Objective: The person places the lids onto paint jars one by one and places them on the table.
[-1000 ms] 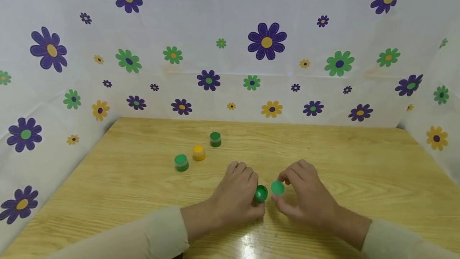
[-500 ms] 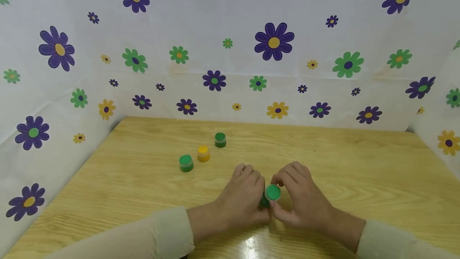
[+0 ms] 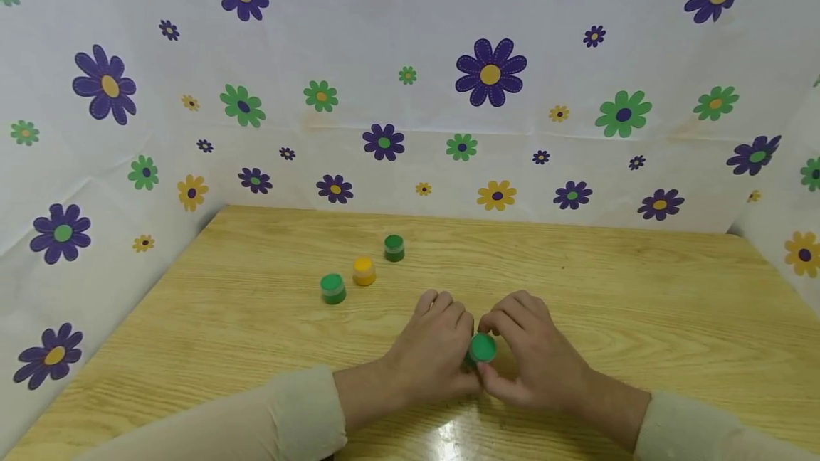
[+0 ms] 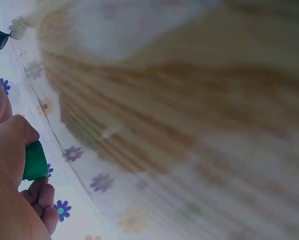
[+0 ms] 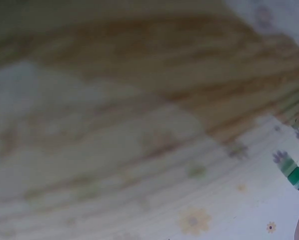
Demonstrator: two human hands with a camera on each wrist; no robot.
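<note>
In the head view my left hand [image 3: 432, 347] grips a small dark green paint pot [image 4: 35, 162], mostly hidden there behind the fingers and the lid. The left wrist view shows the pot's green side between thumb and fingers. My right hand [image 3: 538, 351] pinches a round green lid [image 3: 483, 348] between thumb and forefinger. The lid overlaps the top of the pot, close against the left hand's knuckles. Whether it is seated on the rim I cannot tell. Both hands are close together over the front of the table.
Further back on the wooden table [image 3: 608, 283], left of the hands, stand a green pot [image 3: 333, 289], a yellow pot [image 3: 364, 271] and a darker green pot [image 3: 393, 248] in a slanting row. A flower-printed white cloth [image 3: 288, 34] walls the back and sides.
The right hand has brought the lid left from beside the pot to over its open top. The left hand keeps its grip on the pot. The three other pots stay put.
</note>
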